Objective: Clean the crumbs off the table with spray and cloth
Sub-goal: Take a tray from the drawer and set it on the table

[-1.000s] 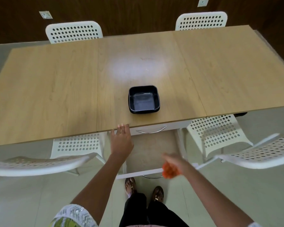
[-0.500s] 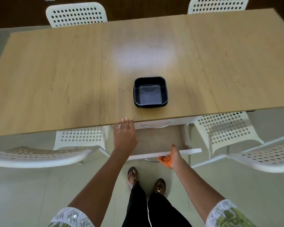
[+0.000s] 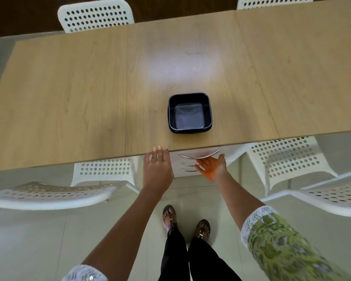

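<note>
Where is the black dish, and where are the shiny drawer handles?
black dish (image 3: 189,116), head view, on its inside bottom.
top drawer handle (image 3: 199,156), head view, on the middle of the curved metal bar.

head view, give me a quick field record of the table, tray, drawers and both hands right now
table: wooden top, seen from above
tray: dark square tray near the front edge, looks empty
drawers: white unit under the table edge, three curved metal handles, all look closed
left hand: fingers straight, tips on the table's front edge
right hand: open, against the drawer fronts, orange tint on the palm
chairs: white perforated chairs around the table
spray, cloth: not in view
</note>
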